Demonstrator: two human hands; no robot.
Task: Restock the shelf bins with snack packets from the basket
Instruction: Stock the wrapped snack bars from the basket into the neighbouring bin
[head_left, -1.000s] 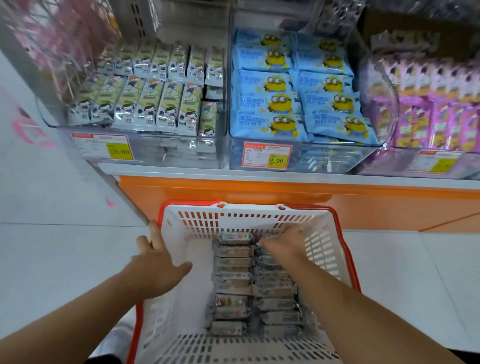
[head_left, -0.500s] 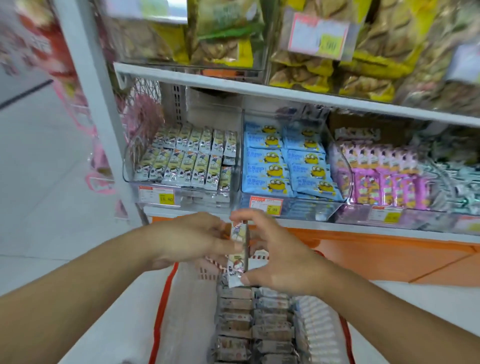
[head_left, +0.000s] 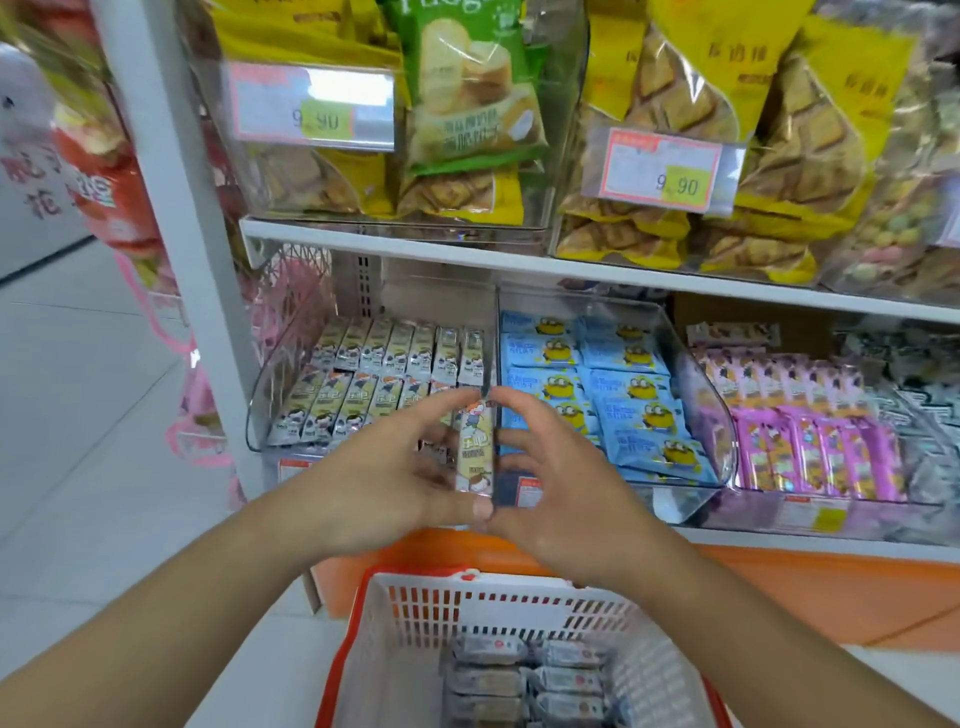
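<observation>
Between both hands' fingers (head_left: 415, 434), upright snack packet (head_left: 475, 449), above basket (head_left: 498, 597).

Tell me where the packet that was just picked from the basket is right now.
In the head view the packet stands upright at centre frame, pinched between the left hand and right hand, above the basket and before the leftmost bin.

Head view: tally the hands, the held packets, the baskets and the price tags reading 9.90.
Bare hands: 2, left hand and right hand
Upright cream snack packet held between them: 1
White plastic basket, red-rimmed: 1
9.90 price tags: 2
Total: 6
</observation>
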